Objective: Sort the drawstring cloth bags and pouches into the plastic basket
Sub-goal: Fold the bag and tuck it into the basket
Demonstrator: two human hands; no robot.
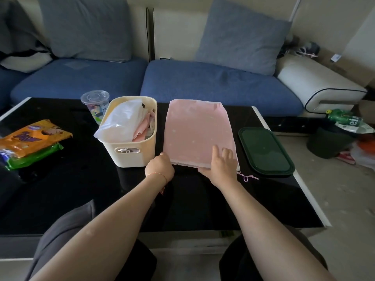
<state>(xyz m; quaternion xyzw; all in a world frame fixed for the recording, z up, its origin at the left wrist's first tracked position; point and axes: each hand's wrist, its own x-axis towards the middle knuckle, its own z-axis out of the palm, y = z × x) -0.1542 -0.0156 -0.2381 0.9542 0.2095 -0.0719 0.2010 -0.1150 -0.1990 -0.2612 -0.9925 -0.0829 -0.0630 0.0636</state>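
I have the pink bag [197, 130] lying flat on the black table [81, 189], in the middle of the frame. It is spread out like that so I can fold it small, I think. It is too big to go in the basket as it is.

My left hand [160, 166] is at the near left corner of the bag. Its fingers are curled under, and I think they pinch the edge there, but the fingers are hidden so I cannot be sure.

My right hand [220, 164] is at the near right side. The fingers lie on top of the cloth and the thumb seems to go under the edge. So it holds that edge between them, ready to lift it.

The pink string [248, 177] hangs out at the lower right of the bag, loose on the table.

The cream basket [132, 157] sits just left of the bag, touching or almost touching it. It is close so I do not have to reach far. It already holds white and pink cloth things.

A dark green lid [265, 151] lies to the right of the bag.
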